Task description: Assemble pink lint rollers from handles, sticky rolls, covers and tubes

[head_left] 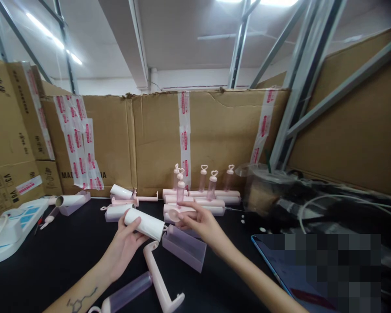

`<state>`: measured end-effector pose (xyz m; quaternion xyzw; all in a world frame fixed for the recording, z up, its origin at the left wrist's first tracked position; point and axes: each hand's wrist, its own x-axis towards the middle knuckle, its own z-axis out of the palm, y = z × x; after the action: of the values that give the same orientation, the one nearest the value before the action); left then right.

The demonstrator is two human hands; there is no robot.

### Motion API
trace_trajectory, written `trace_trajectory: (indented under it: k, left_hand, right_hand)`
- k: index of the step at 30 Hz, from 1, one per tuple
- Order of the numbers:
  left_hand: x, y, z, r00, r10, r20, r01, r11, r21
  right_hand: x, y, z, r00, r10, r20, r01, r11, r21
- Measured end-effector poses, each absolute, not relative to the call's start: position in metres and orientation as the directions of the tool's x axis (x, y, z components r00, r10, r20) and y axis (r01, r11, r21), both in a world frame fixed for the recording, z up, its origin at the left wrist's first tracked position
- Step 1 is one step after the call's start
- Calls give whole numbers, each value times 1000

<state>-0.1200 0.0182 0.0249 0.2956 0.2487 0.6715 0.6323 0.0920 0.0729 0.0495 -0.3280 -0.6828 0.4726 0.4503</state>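
My left hand (130, 239) is closed around a white roll (145, 223), which looks like a lint roller refill and tilts down to the right. To its right, my right hand (195, 217) pinches a small round pale pink piece (173, 215) between thumb and fingers. Below the hands lies an open translucent purple trough-shaped cover (185, 250). A pale pink cranked handle (161, 278) rests on the black table in front of the roll. Beside the handle is a translucent purple tube (130, 292) with a pale end cap and loop.
Several pink rollers (211, 202) and small tubes with heart-shaped loops stand at the back. More white rolls (121, 192) lie at back left. A power strip (19, 230) sits far left, a phone or tablet (280, 265) and a drink cup (263, 191) at right. Cardboard walls (156, 139) enclose the table.
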Motion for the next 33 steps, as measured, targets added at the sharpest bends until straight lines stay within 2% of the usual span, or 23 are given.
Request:
trace_trajectory:
  k: [2, 5, 12, 17, 21, 25, 28, 30, 33]
  left_hand:
    - [-118, 17, 23, -84, 989, 122, -693, -147, 706]
    - [-116, 16, 18, -84, 987, 134, -689, -155, 708]
    - [-113, 14, 15, 14, 996, 84, -726, -48, 687]
    - [-114, 15, 21, -67, 988, 136, -736, -141, 662]
    - [-117, 17, 22, -16, 989, 149, -741, -112, 663]
    - [-120, 16, 22, 43, 991, 127, -737, -55, 674]
    - [-121, 14, 24, 27, 988, 152, -745, -82, 662]
    - [-119, 11, 27, 10, 986, 167, -736, -106, 669]
    - [-113, 3, 31, 29, 988, 152, -688, -90, 720]
  right_hand:
    - [78, 65, 39, -364, 885, 290, -87, 278, -957]
    - [63, 53, 24, -364, 876, 317, -115, 295, -948]
    - [59, 37, 16, -312, 820, 480, 80, 526, -847]
    - [60, 26, 16, -470, 715, 519, 144, 642, -753]
    - [61, 20, 17, -580, 614, 535, 212, 748, -628]
    - [66, 14, 24, -617, 590, 521, 275, 782, -559]
    - [68, 9, 26, -634, 564, 530, 268, 802, -533]
    - [67, 7, 26, -603, 564, 565, 245, 804, -542]
    - [66, 11, 27, -431, 632, 644, 210, 764, -610]
